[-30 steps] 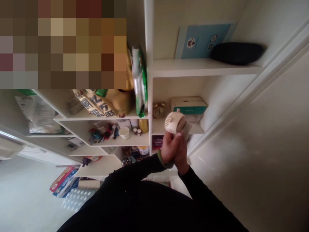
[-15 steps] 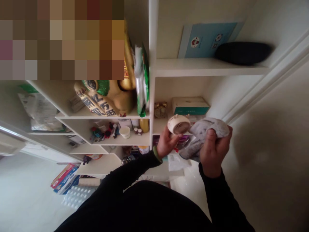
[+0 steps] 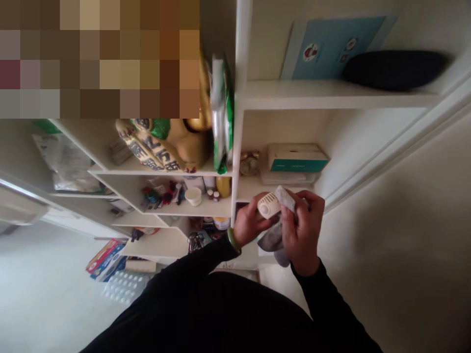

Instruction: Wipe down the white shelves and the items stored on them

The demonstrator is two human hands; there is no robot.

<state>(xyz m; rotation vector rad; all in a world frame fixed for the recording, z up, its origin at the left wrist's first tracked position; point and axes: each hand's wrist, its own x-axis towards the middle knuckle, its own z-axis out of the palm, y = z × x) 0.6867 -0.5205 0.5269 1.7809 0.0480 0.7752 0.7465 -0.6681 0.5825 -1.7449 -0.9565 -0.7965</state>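
A small cream-white round device with a slotted grille is held in my left hand, fingers wrapped round its left side. My right hand pinches a grey cloth, whose upper folded end lies against the right side of the device. The rest of the cloth hangs below between the two hands. Both hands are in front of the shelving, below a white and teal box and a small twin-bell clock.
Above right, a shelf holds a black oval object and a blue folder. Left of the divider are a gold figurine, green packets and a white cup. Boxes lie lower left.
My right hand has moved left with the cloth, bringing it against the device. The device has turned in my left hand. The shelving has shifted slightly in view.
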